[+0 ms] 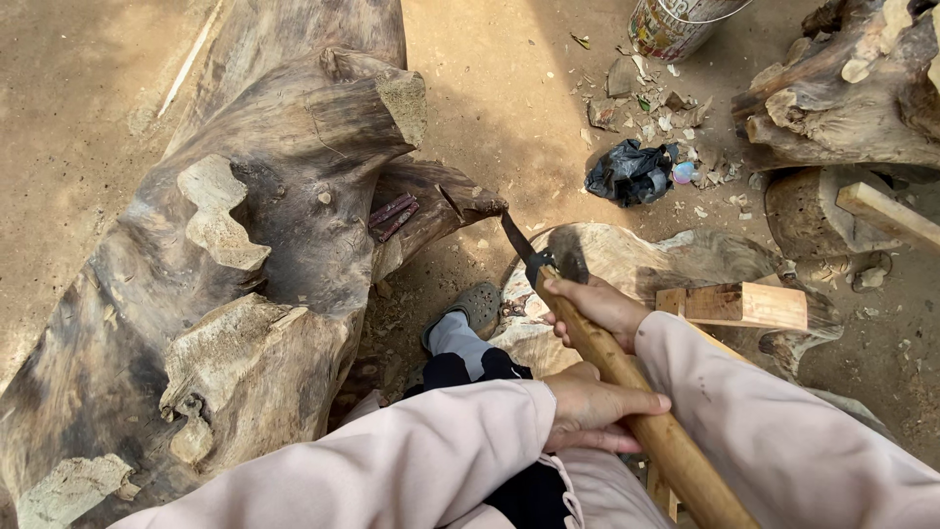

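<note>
Two hands are wrapped on an adze handle [636, 407]: right hand [597, 306] near the blade for control, left hand [592, 407] lower, fingers closed round, against the log [245, 255].

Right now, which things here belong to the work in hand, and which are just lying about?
In use: axe, gripped by the right hand and the left hand; big log at its blade.

Lying about: black bag, bucket, wood block, wood chips.
</note>
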The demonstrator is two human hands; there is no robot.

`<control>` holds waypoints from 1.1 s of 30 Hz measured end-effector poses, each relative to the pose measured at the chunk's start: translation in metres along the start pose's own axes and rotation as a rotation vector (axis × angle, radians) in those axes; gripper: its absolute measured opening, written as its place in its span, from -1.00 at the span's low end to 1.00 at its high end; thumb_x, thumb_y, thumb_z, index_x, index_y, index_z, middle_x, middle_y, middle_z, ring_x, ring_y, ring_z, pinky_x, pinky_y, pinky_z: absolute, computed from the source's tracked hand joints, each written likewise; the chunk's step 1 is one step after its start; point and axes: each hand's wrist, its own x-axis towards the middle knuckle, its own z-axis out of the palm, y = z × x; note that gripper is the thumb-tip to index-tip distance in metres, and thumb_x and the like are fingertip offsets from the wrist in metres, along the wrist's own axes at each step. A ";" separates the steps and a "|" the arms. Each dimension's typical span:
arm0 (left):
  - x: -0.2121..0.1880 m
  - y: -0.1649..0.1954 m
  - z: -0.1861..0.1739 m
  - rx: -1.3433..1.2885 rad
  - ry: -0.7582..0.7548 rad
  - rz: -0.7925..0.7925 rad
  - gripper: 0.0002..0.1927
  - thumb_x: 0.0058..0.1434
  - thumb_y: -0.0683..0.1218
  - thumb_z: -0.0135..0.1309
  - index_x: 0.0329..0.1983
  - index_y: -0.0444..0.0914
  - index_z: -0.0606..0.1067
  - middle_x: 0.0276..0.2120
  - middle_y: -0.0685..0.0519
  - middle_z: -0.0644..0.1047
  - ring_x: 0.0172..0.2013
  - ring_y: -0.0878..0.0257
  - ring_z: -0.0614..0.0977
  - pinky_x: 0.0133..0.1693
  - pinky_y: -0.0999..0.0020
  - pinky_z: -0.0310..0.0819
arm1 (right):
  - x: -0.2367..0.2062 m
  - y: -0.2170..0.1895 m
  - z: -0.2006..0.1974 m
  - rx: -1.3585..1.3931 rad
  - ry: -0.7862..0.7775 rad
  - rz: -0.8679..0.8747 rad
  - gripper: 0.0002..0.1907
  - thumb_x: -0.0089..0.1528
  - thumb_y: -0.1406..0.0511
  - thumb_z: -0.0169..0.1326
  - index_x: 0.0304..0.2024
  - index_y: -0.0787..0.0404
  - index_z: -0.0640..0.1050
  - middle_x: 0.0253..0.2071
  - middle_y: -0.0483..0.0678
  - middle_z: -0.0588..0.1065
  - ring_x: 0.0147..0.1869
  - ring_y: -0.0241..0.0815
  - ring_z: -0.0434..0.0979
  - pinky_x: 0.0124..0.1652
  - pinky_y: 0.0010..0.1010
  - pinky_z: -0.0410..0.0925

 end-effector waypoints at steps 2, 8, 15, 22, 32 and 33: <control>-0.001 0.003 -0.001 -0.035 0.031 0.008 -0.40 0.25 -0.06 0.29 0.23 -0.42 0.32 0.06 -0.13 0.55 0.01 0.10 0.67 -0.05 0.30 0.70 | 0.006 0.002 -0.005 0.415 -0.271 0.111 -0.60 0.34 0.10 0.06 0.03 0.20 0.31 -0.40 -0.05 0.47 -0.53 -0.33 0.45 -0.54 -0.49 0.41; -0.018 -0.010 0.010 0.076 0.035 -0.002 -0.45 0.19 -0.04 0.22 0.22 -0.24 0.36 0.04 -0.05 0.55 -0.05 0.12 0.65 -0.06 0.23 0.64 | 0.023 0.017 -0.002 -0.347 0.201 -0.115 -0.66 0.25 0.18 0.06 0.03 0.04 0.30 -0.41 0.00 0.42 -0.50 -0.19 0.44 -0.51 -0.32 0.42; -0.037 0.007 -0.005 -0.069 0.016 -0.025 -0.54 0.30 0.04 0.15 0.16 -0.29 0.41 0.01 -0.10 0.55 -0.05 0.06 0.66 -0.04 0.16 0.66 | 0.031 0.013 -0.003 0.213 -0.146 0.015 -0.63 0.30 0.08 0.08 -0.07 0.20 0.36 -0.41 -0.07 0.46 -0.50 -0.32 0.45 -0.53 -0.46 0.41; -0.060 0.001 -0.029 -0.066 -0.011 -0.077 -0.58 0.36 0.01 0.07 0.18 -0.29 0.39 0.03 -0.13 0.53 0.00 0.03 0.65 -0.01 0.12 0.66 | 0.012 0.012 0.047 -0.148 0.148 -0.163 -0.69 0.30 0.19 0.08 -0.01 0.21 0.39 -0.37 -0.02 0.53 -0.46 -0.26 0.49 -0.49 -0.42 0.40; -0.061 0.011 -0.044 -0.077 -0.009 -0.048 -0.58 0.39 0.00 0.05 0.17 -0.37 0.39 0.03 -0.19 0.54 0.00 0.01 0.65 -0.01 0.14 0.64 | 0.010 -0.010 0.057 -0.208 0.263 -0.148 -0.72 0.30 0.25 0.06 0.02 0.17 0.40 -0.39 0.01 0.54 -0.46 -0.21 0.50 -0.47 -0.36 0.39; -0.059 0.011 -0.043 -0.076 -0.020 -0.045 -0.59 0.39 0.00 0.04 0.17 -0.36 0.39 0.02 -0.19 0.55 -0.01 0.02 0.65 0.00 0.14 0.64 | 0.010 -0.010 0.056 -0.214 0.263 -0.147 -0.73 0.30 0.25 0.06 0.02 0.17 0.40 -0.39 0.00 0.54 -0.46 -0.22 0.50 -0.47 -0.36 0.39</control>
